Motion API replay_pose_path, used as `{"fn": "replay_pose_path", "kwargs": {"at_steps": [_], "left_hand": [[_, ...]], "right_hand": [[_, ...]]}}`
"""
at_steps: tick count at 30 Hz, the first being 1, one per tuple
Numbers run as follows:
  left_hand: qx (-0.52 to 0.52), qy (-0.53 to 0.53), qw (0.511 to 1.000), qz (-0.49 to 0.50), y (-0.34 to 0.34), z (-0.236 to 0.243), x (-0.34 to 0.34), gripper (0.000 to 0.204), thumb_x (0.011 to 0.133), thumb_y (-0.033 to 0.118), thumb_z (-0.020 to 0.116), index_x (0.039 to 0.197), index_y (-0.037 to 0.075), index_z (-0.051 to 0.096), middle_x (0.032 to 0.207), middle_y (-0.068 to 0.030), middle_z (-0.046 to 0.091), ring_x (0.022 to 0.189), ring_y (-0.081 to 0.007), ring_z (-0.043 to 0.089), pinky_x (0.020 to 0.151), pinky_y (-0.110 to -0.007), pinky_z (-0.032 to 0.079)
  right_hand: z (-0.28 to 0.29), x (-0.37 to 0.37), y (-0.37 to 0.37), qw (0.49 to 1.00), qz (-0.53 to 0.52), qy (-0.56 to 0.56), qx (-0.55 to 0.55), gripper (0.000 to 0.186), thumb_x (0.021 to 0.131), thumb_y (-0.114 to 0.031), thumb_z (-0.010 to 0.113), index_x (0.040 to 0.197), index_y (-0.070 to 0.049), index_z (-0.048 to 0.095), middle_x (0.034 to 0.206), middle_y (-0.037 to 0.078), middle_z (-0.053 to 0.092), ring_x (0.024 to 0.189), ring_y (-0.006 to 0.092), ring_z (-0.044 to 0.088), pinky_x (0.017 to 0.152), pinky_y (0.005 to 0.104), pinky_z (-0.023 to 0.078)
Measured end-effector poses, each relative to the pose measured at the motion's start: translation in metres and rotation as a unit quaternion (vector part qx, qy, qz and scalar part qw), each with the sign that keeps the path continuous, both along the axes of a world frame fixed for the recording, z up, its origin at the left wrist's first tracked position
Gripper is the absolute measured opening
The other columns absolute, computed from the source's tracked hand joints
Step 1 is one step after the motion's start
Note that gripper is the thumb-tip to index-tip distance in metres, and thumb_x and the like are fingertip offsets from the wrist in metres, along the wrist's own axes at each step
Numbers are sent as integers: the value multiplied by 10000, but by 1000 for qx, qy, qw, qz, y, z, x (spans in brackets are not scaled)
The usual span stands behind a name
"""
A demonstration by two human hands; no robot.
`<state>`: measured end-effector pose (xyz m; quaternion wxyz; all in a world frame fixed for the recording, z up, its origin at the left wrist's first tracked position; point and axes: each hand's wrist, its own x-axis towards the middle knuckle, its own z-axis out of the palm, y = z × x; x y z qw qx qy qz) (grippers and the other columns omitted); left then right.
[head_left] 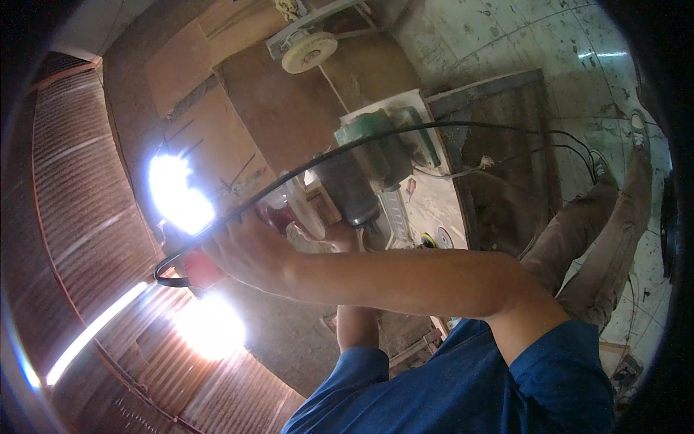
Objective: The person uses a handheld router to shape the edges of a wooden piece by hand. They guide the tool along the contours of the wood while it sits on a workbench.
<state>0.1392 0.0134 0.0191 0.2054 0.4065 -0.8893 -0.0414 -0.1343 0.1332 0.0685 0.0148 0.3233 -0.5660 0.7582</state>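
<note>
My right hand (pixel 249 249) wraps around the body of a red corded power tool (pixel 202 267). A black cable (pixel 347 147) leaves the tool's rear and arcs across to the right. Beyond my right hand, the tool's dark red front part (pixel 277 215) sits next to a pale disc (pixel 302 202). My left hand (pixel 336 235) is beside that disc, close to a small wooden block (pixel 323 205). Its fingers are partly hidden, and what it grips is unclear.
A green motor-like machine (pixel 376 141) and a dark cylinder (pixel 345 184) stand at a pale worktop (pixel 444 199). Small round discs (pixel 437 239) lie there. A white wheel (pixel 309 52) is mounted at the top. Corrugated sheeting (pixel 87 166) and bright glare fill the left.
</note>
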Motion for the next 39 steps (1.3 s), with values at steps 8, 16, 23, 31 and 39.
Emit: {"fn": "replay_pose_path", "kwargs": {"at_steps": [8,16,23,31,39], "left_hand": [[-2,-3,1000,9,7,1,6,554,974,472,658,1289,15,656,1270,-229,674,1220,-413,601,1083,-526,413],[4,-6,1000,-1,0,-5,4,550,976,469,649,1283,13,659,1272,-235,672,1225,-415,597,1088,-528,409],[9,-11,1000,-11,-10,-8,-3,546,978,467,640,1277,11,662,1273,-240,670,1230,-416,594,1092,-529,405],[20,-8,1000,-14,-10,-13,-8,543,980,465,631,1271,8,666,1274,-246,668,1236,-418,590,1097,-530,401],[55,42,995,-66,-28,-45,-41,539,982,463,621,1265,6,669,1276,-252,665,1241,-419,587,1102,-532,397]], "right_hand": [[-3,-2,-4,998,-7,56,24,272,930,-294,722,977,-31,669,972,123,675,892,248,645,728,398,547],[-2,0,-2,997,5,63,40,312,906,-294,746,1024,-22,648,938,116,659,882,239,635,742,392,535],[-4,0,-2,995,-31,77,57,326,907,-307,735,1041,-26,640,947,117,630,898,254,590,797,422,504],[3,1,-4,995,37,70,66,502,907,-336,731,1257,10,633,1101,173,683,1032,355,647,949,605,466],[8,-12,-10,986,152,45,50,506,841,-283,804,1214,7,624,1124,188,695,1056,332,683,933,491,526]]}}
